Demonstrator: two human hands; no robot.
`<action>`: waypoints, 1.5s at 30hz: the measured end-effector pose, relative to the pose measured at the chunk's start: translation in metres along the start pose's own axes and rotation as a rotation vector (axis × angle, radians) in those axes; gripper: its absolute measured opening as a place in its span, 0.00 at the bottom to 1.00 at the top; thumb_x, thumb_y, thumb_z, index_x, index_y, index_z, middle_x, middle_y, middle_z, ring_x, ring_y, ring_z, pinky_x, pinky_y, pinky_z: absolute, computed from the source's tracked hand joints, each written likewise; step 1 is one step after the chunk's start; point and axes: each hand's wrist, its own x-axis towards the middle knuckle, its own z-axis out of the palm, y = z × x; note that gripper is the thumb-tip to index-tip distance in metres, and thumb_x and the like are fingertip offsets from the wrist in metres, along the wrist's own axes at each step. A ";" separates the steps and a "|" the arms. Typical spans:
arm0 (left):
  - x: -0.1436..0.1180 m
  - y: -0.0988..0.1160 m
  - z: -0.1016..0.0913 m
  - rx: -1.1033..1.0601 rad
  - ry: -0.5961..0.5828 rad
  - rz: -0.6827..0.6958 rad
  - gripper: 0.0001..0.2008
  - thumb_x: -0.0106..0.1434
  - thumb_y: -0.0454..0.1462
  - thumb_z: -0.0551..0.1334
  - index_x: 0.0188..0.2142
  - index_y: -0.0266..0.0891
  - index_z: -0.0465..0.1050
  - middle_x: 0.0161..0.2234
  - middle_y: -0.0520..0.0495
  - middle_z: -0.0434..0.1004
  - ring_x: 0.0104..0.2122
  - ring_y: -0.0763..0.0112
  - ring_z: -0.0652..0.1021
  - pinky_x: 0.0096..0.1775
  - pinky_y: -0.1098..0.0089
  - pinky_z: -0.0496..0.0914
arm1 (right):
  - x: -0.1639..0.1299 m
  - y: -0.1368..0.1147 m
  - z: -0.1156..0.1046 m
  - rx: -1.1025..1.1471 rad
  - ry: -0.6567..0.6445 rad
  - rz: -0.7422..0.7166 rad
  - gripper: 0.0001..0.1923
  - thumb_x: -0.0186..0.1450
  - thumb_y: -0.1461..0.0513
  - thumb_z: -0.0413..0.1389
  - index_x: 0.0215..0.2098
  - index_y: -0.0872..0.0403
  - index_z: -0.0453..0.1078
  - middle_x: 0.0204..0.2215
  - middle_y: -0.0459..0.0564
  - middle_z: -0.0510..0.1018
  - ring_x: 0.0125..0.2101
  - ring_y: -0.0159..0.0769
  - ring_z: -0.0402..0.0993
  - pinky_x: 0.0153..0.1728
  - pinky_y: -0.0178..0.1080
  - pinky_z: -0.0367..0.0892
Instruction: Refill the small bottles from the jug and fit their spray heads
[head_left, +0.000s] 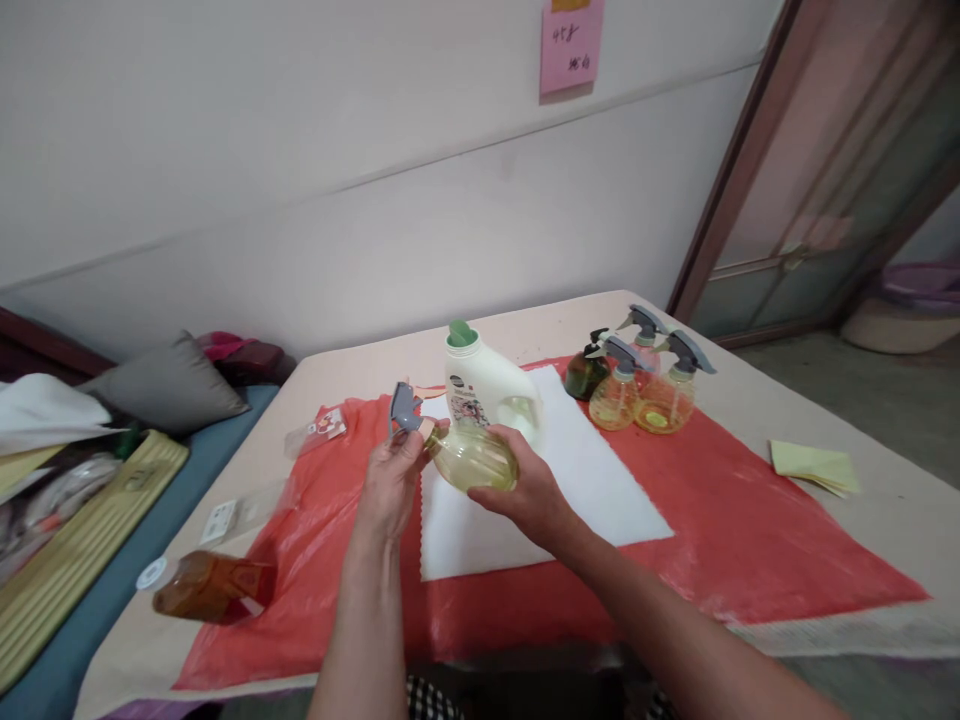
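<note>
Both hands hold one yellow spray bottle (474, 458) above the white sheet (577, 480), tilted nearly sideways. Left hand (391, 480) grips the grey trigger head (405, 408) and neck, fingers closed on it. Right hand (525, 490) cups the round body from below and the side, fingers wrapped around it.

Just behind the held bottle: one white jug (487, 390) with a green cap, upright on the white sheet, close to the held bottle; contact unclear.

Far right of the sheet, a cluster of four more spray bottles (637, 385), upright and close together: three yellowish or pinkish clear ones with grey triggers, one dark green one with a black trigger. So five spray bottles in all, counting the held one.

One red plastic sheet (750, 540) covers most of the surface (885, 520); the white sheet lies on top of it.

Left front edge: one brown bottle (214, 588) lying on its side, white cap toward the left. Near it two clear packets (244, 510), one more packet (319, 430) farther back.

Right side: one small stack of yellow paper (814, 465), well apart from the bottles.

Wall: one pink note (571, 45). Left of the surface: one grey pillow (169, 390).
</note>
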 end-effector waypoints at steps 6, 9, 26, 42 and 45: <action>-0.002 0.001 0.003 -0.025 -0.036 0.009 0.18 0.52 0.47 0.75 0.37 0.36 0.82 0.37 0.40 0.84 0.41 0.58 0.83 0.47 0.61 0.75 | -0.001 -0.013 -0.001 0.179 -0.048 0.184 0.31 0.49 0.54 0.68 0.49 0.51 0.66 0.40 0.46 0.75 0.40 0.39 0.70 0.42 0.40 0.66; -0.003 0.003 0.002 -0.030 -0.075 -0.014 0.19 0.51 0.47 0.75 0.37 0.36 0.82 0.38 0.39 0.84 0.41 0.57 0.83 0.47 0.60 0.75 | -0.004 -0.013 0.001 0.448 -0.131 0.334 0.25 0.52 0.51 0.65 0.45 0.52 0.69 0.36 0.45 0.75 0.36 0.36 0.70 0.35 0.37 0.66; -0.001 -0.001 0.010 -0.018 0.062 0.153 0.16 0.56 0.43 0.73 0.41 0.38 0.79 0.37 0.45 0.84 0.35 0.65 0.83 0.45 0.62 0.76 | -0.004 -0.006 0.009 0.710 -0.205 0.478 0.32 0.62 0.42 0.56 0.54 0.53 0.62 0.30 0.46 0.78 0.19 0.30 0.73 0.17 0.31 0.67; -0.005 0.000 0.015 0.042 0.186 0.238 0.12 0.55 0.40 0.73 0.36 0.36 0.77 0.34 0.48 0.82 0.33 0.70 0.80 0.43 0.67 0.74 | -0.006 -0.004 0.006 0.599 -0.324 0.440 0.34 0.64 0.37 0.45 0.52 0.54 0.64 0.19 0.39 0.68 0.13 0.26 0.62 0.14 0.29 0.54; -0.006 -0.002 0.016 0.058 0.225 0.232 0.14 0.56 0.43 0.71 0.36 0.36 0.78 0.33 0.49 0.81 0.32 0.70 0.79 0.40 0.68 0.74 | -0.005 -0.008 -0.002 0.366 -0.339 0.406 0.35 0.64 0.36 0.46 0.55 0.53 0.65 0.32 0.48 0.77 0.27 0.35 0.75 0.25 0.36 0.66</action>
